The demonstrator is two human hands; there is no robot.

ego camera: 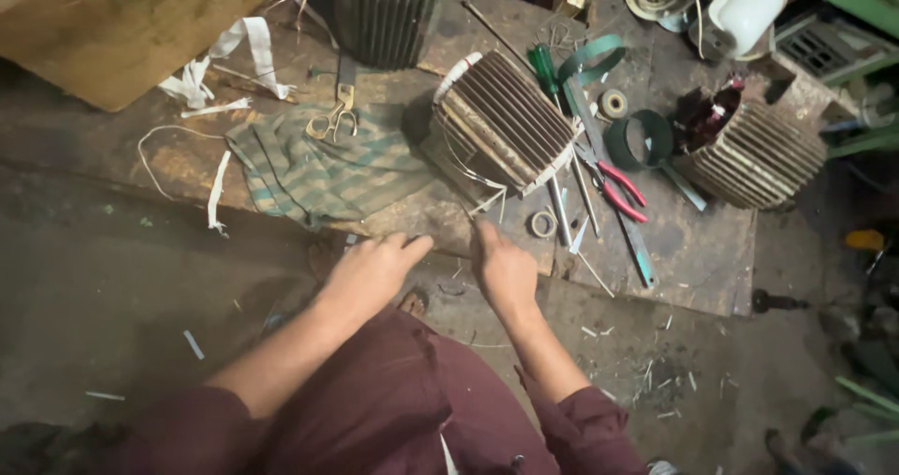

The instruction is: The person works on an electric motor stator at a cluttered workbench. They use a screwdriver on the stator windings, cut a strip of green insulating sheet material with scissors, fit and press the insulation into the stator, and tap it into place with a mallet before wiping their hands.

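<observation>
Just beyond both empty, loosely curled hands at the bench's near edge, the finned motor stator (504, 124) lies slantwise, nearer the right hand (506, 271) than the left hand (373, 271).

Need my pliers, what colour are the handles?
Red, on the pliers right of the finned motor housing; head view.

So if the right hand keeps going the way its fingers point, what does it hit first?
Probably the ribbed motor housing lying on the board; the right hand points up toward its lower edge and the loose white strips there. Depth is unclear.
</observation>
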